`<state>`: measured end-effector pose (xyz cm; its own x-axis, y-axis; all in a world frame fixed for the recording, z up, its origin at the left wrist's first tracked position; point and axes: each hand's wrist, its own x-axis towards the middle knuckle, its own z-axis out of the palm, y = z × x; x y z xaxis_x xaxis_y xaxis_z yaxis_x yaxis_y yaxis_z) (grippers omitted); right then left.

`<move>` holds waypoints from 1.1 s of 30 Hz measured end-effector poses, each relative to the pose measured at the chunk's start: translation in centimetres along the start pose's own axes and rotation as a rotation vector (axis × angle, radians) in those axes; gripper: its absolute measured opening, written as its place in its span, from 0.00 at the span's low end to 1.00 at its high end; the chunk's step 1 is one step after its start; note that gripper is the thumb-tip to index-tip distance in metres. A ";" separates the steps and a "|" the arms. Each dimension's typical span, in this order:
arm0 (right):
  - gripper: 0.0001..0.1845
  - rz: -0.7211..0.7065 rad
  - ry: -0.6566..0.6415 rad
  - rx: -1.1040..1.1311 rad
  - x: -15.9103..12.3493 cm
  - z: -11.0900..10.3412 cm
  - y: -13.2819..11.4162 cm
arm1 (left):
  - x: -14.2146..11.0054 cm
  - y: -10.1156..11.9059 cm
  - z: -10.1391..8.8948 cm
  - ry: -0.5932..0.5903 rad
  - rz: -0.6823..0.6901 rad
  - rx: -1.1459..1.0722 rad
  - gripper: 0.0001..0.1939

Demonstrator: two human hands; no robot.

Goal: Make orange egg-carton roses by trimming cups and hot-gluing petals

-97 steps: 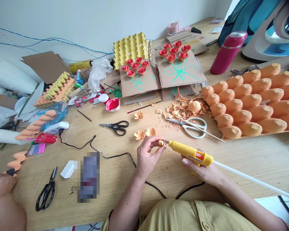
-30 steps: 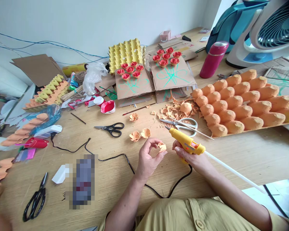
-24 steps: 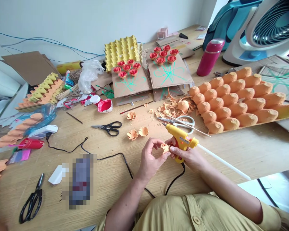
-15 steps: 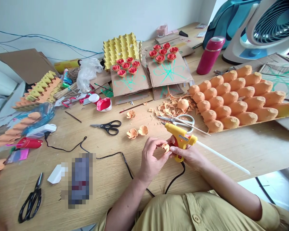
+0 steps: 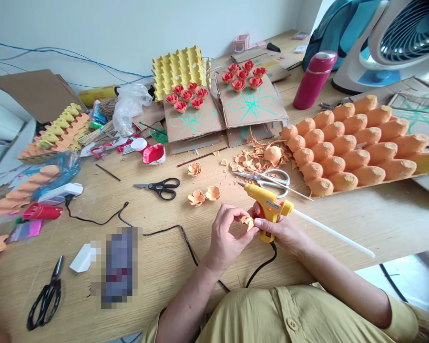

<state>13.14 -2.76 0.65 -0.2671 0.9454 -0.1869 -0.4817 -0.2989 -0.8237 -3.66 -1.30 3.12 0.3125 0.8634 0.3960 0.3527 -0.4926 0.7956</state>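
Between its thumb and fingers, my left hand (image 5: 226,236) pinches a small orange egg-carton flower (image 5: 248,222). My right hand (image 5: 284,232) is closed around a yellow glue gun (image 5: 266,202), its thumb touching the flower's edge. The gun's nozzle points up and left, and a white glue stick (image 5: 336,232) juts from its back. An orange light shows on its side. Beyond my hands lie finished-looking orange carton flowers: a pair (image 5: 196,198) side by side and a single one (image 5: 195,169) farther back. White-handled scissors (image 5: 282,177) rest just behind the nozzle.
A large orange egg tray (image 5: 346,147) spans the right, beside carton scraps (image 5: 246,159). Cardboard panels (image 5: 253,107) with red flowers stand behind. Black scissors (image 5: 164,188) and larger black scissors (image 5: 46,300) lie left. The black cord (image 5: 186,243) crosses the table. Part of another person shows at far left.
The small flower has turned slightly between my fingers. Both hands and the glue gun stay almost in place; the view has shifted a little.
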 end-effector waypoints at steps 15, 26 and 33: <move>0.18 -0.012 0.035 0.027 0.0 0.1 0.3 | 0.0 0.3 0.2 0.048 0.071 0.023 0.09; 0.17 -0.023 0.015 0.065 -0.1 0.2 0.2 | -0.5 0.5 0.4 0.083 0.061 0.088 0.08; 0.16 -0.020 -0.004 0.081 0.0 0.2 0.2 | -0.6 0.5 0.4 0.067 0.053 0.074 0.09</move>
<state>12.92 -2.80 0.60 -0.2599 0.9508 -0.1687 -0.5528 -0.2898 -0.7813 -3.27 -2.09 3.08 0.2734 0.8402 0.4683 0.4022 -0.5421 0.7378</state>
